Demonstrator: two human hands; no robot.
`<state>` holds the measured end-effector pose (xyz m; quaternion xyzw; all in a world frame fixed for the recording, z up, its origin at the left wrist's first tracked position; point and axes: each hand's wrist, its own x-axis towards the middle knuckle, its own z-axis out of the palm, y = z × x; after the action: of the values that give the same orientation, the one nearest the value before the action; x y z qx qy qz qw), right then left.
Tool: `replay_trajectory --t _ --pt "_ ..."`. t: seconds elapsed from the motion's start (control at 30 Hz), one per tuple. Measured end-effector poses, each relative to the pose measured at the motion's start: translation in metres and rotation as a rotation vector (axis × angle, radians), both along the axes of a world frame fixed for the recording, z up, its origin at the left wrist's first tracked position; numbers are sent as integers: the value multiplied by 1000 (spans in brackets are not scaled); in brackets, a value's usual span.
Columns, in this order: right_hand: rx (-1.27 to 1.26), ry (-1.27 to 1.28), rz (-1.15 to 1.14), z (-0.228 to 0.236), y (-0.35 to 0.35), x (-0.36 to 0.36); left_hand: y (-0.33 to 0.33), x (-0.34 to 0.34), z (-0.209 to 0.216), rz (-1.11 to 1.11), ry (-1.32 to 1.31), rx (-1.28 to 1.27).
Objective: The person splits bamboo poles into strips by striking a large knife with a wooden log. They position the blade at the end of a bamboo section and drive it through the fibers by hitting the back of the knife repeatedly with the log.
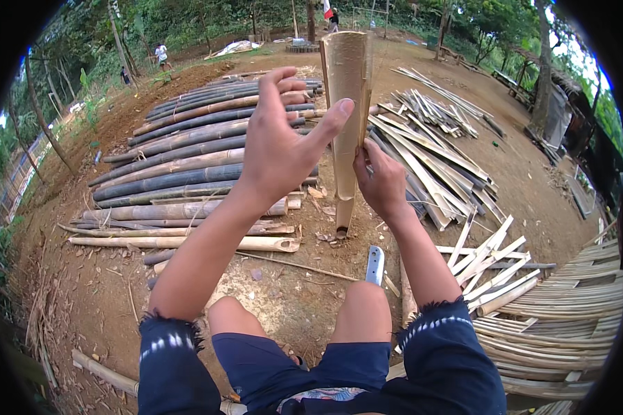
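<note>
Bamboo [347, 76] upright in right hand [383, 178]

Pinched at its right edge; left hand [284, 135] spread wide, thumb overlapping it, contact unclear. Pale tan, split lengthwise, hollow face showing. Standing between both hands, top above them. Beyond, knife [374, 265], dark poles [180, 178].

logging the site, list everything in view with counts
Long curved split-bamboo length: one, tan, upright above centre
Round bamboo poles: many, black and tan, ground at left
Flat split-bamboo strips: many, pale, piles at right
Slatted bamboo panel: one, tan, lower right
Flat metal blade: one, silver, ground below centre
People: at least two, white and dark clothing, background
Leafy trees: many, green, background
Left fingers: one hand, bare, spread near split-bamboo length
Right fingers: one hand, bare, gripping its right edge
</note>
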<state>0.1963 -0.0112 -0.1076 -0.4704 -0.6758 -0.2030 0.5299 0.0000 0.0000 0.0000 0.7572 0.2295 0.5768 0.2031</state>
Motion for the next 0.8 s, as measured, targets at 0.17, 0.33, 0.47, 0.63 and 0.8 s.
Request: replay_trajectory --t 0.17,0.33,0.47,0.63,0.8 --pt "-141 55 60 -8 -8 5 12 22 22 1 69 -48" --pt "-330 626 127 -55 -18 47 21 29 37 51 13 6" --pt "-1019 521 -499 -306 -59 133 37 42 42 -19 -32 61" --pt "-1698 399 -685 -542 -176 96 23 43 46 -75 34 -59" --pt "-1397 297 -838 -557 -189 32 6 45 41 -13 126 -98"
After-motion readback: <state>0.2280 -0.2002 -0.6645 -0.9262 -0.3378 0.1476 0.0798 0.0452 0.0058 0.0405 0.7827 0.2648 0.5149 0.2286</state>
